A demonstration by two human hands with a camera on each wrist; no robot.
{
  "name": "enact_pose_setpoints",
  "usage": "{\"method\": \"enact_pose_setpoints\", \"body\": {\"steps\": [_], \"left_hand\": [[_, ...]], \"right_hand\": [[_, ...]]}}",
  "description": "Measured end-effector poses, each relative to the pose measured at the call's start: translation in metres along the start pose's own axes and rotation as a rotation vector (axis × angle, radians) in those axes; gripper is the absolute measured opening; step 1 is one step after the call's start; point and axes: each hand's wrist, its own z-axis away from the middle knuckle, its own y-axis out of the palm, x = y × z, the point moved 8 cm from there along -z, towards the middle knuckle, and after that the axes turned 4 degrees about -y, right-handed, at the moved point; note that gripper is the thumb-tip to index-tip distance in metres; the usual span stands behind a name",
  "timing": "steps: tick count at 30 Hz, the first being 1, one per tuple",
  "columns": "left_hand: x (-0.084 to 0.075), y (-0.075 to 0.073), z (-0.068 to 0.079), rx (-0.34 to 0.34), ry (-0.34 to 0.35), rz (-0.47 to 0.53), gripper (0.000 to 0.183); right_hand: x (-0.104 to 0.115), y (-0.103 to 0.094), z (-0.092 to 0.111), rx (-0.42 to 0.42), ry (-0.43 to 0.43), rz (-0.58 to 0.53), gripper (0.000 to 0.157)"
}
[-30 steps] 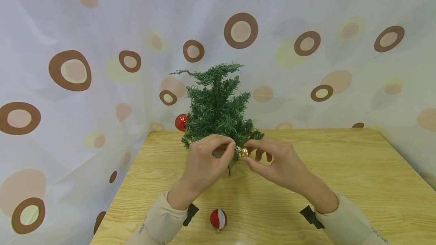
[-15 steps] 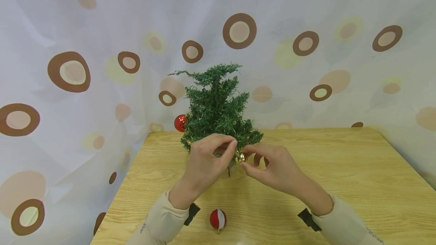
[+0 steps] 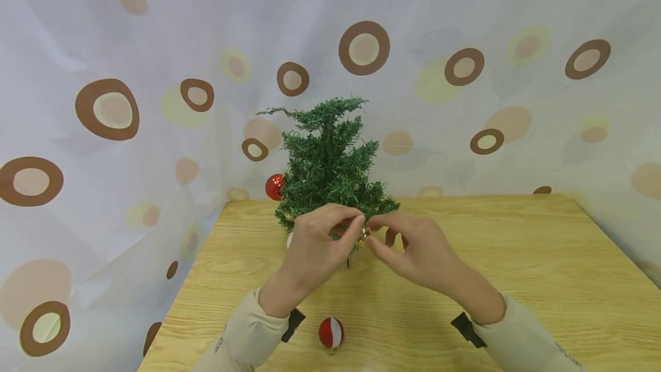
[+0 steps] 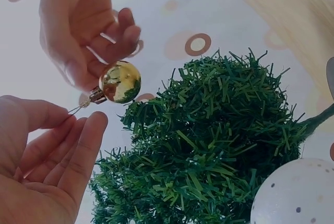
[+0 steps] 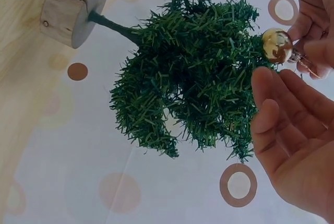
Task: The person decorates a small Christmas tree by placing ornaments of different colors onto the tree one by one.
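A small shiny gold bauble (image 4: pixel 120 82) hangs by a thin string (image 4: pixel 77 110) in front of the green artificial Christmas tree (image 3: pixel 330 165). My left hand (image 3: pixel 320 243) pinches that string between thumb and forefinger. Close beside the bauble is my right hand (image 3: pixel 420 248), its thumb and fingers bent loosely and apart from each other. In the right wrist view, its fingertips (image 5: pixel 262 82) lie just by the bauble; whether they touch it is hard to tell. In the head view, fingers partly cover the bauble.
A red bauble (image 3: pixel 275 186) is at the tree's left side. A white dotted bauble (image 4: pixel 295 195) is low on the tree. On the wooden table (image 3: pixel 516 257) nearer me lies a red-and-white bauble (image 3: pixel 331 333). The tree stands on a wooden base (image 5: pixel 75 10).
The right thumb and forefinger, earlier around the gold bauble, now sit more loosely beside it. The bauble has shifted slightly left and down. My left hand has moved slightly right, still pinching.
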Motion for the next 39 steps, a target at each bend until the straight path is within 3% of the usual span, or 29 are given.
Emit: {"method": "enact_pose_setpoints", "body": {"steps": [4, 15, 24, 39], "left_hand": [[0.000, 0.001, 0.001, 0.006, 0.005, -0.006, 0.009], [0.001, 0.008, 0.002, 0.019, 0.001, 0.024, 0.012], [0.004, 0.007, 0.002, -0.002, 0.005, -0.022, 0.011], [0.020, 0.010, -0.001, -0.057, -0.130, -0.083, 0.013]], "right_hand": [[0.002, -0.003, -0.003, -0.058, -0.020, -0.007, 0.017], [0.007, -0.001, -0.005, -0.113, -0.050, -0.023, 0.020], [0.006, -0.007, -0.008, -0.181, -0.063, -0.022, 0.020], [-0.010, -0.001, -0.011, -0.179, 0.041, 0.031, 0.010]]}}
